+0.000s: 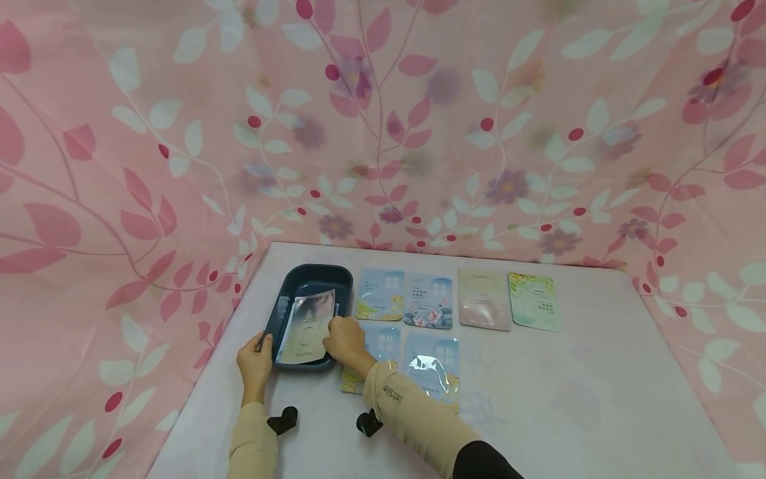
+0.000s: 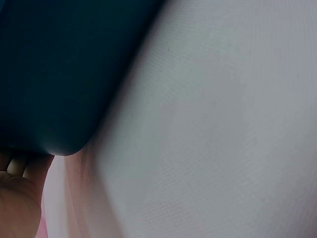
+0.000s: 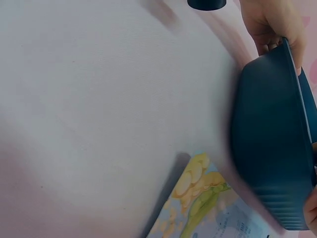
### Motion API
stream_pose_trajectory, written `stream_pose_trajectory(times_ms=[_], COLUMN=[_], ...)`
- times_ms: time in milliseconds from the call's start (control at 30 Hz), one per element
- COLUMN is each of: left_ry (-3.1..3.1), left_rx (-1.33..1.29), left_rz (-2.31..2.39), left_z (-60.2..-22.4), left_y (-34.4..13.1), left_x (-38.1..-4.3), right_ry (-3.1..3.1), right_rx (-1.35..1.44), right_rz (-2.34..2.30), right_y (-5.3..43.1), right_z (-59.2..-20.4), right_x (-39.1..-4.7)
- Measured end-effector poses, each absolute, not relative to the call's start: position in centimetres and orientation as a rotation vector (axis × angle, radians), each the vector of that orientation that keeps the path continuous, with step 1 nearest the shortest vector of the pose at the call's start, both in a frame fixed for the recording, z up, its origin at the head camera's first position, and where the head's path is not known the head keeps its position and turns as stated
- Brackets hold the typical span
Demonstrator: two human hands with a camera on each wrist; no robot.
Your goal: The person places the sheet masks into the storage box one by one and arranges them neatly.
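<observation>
A dark teal plastic tray (image 1: 326,269) with rounded corners is at the left of the table. My left hand (image 1: 255,362) grips its rim at the near left corner, thumb over the edge, also visible in the right wrist view as the left hand (image 3: 275,25). At the opposite long side, my right hand (image 1: 347,342) grips the rim, its fingers partly hidden by the tray wall. Inside the tray lies a beige and silver facial mask sachet (image 1: 308,329) on top of at least one bluish packet. The left wrist view shows the tray's outer wall (image 2: 59,74) close up.
Right of the tray lie several mask sachets: a blue one with yellow flowers (image 1: 381,293), a blue floral one (image 1: 428,303), a beige one (image 1: 483,299), a green one (image 1: 534,301) and a shiny blue one (image 1: 431,366). My right forearm partly covers another blue sachet (image 1: 383,339).
</observation>
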State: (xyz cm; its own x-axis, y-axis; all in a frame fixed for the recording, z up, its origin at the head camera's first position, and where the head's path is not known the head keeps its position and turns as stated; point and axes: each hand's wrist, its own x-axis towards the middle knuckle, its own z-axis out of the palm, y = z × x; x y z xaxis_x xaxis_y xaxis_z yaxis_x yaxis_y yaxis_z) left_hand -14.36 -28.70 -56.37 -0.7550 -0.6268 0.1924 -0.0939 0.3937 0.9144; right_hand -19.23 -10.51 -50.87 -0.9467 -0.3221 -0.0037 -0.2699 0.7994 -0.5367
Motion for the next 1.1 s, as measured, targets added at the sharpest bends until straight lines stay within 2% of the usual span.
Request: stream_pose_trajectory(times_ms=[367, 767, 1100], left_ry=[-2.176, -2.163, -2.191], left_rx=[0.624, 0.612, 0.646], left_rz=[-1.3, -1.341, -1.305], left_z=[-56.4, -56.5, -56.2], left_y=[-28.7, -28.8, -28.7], left_x=[-14.5, -14.5, -14.3], right_ry=[2.816, 2.618, 2.585], right_rx=[-0.564, -0.613, -0.635], right_rz=[-1.076, -1.404, -1.505], right_y=[-9.8, -7.4, -4.4], right_z=[-52.1, -50.5, -49.6], right_x=[-19.1, -18.2, -18.3])
